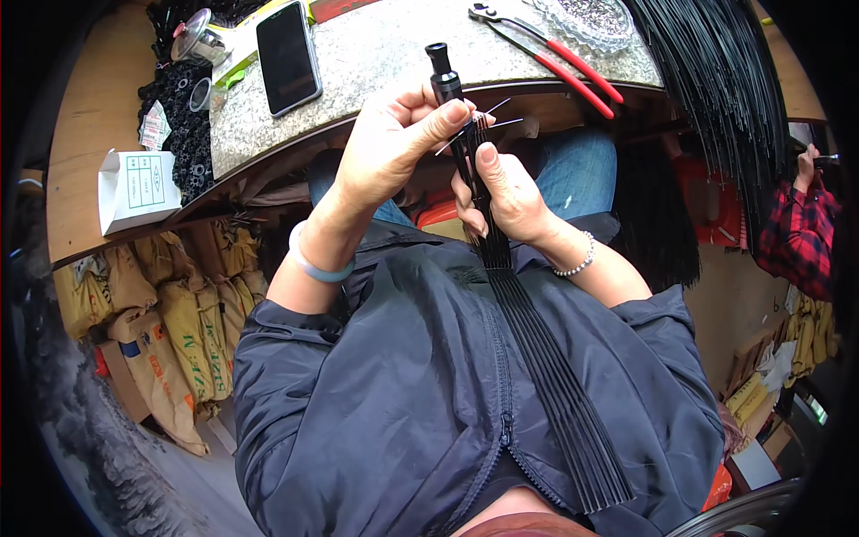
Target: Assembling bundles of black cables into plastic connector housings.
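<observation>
An umbrella frame (559, 385) of thin black ribs lies slanting over my dark jacket, its rib ends toward my chest. At its far end a black knobbed tube (445, 76) points up toward the worktable. My left hand (389, 148) is closed round this end, thumb and forefinger pinched where several thin rib ends stick out sideways. What lies between those fingertips is too small to make out. Just below, my right hand (510, 197) wraps the shaft and ribs, its thumb raised along them.
On the stone-topped worktable (385, 54) lie a phone (288, 58), red-handled pliers (573, 67) and a glass dish (595, 20) of small parts. Black rods (707, 72) hang at the right edge. Left are a white box (139, 192) and black parts (186, 143). Another person's sleeve (801, 233) shows far right.
</observation>
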The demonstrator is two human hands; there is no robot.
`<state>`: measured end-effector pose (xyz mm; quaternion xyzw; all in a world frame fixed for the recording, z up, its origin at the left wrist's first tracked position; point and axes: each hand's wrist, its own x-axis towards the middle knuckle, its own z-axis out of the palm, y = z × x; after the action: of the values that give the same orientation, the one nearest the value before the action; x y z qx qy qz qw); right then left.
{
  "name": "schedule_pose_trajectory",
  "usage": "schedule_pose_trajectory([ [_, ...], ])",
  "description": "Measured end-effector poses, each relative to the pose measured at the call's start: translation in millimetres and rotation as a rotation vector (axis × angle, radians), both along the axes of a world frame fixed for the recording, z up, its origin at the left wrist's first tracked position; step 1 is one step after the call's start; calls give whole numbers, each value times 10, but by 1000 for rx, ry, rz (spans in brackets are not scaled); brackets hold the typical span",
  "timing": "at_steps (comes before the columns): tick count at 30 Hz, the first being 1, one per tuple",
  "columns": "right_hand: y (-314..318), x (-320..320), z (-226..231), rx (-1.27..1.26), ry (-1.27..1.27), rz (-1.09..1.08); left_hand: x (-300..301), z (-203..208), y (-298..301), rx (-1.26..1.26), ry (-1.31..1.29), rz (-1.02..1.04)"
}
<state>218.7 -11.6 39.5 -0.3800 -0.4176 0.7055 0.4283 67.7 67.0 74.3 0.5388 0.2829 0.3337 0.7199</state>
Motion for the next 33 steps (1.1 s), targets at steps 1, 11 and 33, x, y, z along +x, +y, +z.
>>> schedule_pose_trajectory([
  [1,1,6,11,6,8,16,-14,2,-1,-1,0,2],
  [11,-2,1,-43,41,65,17,13,81,-249,316,140,124],
  [33,-206,136,181,452,56,279,-125,357,-519,666,-19,-8],
])
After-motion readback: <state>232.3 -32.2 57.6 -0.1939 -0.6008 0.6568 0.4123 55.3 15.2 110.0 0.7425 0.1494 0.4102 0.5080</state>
